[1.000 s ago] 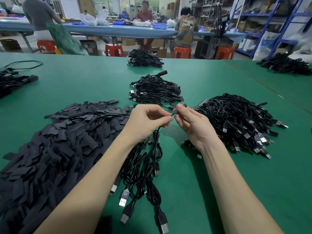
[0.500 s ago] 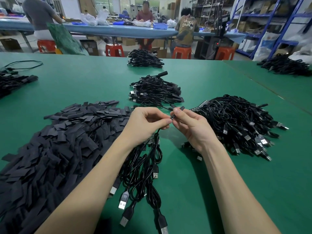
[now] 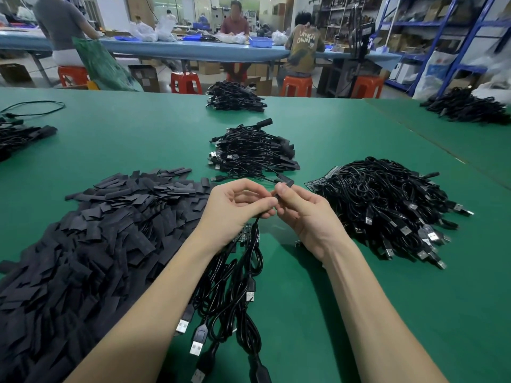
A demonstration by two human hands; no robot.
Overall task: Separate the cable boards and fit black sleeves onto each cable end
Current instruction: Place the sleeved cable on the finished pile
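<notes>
Sleeving step in hand: left hand (image 3: 237, 203) pinches a cable end, right hand (image 3: 301, 211) pinches a black sleeve (image 3: 286, 184) at that tip, both raised over the green bench (image 3: 318, 299). Next, likely: push sleeve fully on, drop cable on the finished pile (image 3: 254, 150). Counts: one bunch of cables (image 3: 235, 294) hanging from the left hand, about five USB plugs visible; loose sleeve heap (image 3: 91, 244) and unsleeved pile (image 3: 387, 208) too many to count.

"UNKN OWN" on worker's shirt (image 3: 304, 42)
</notes>
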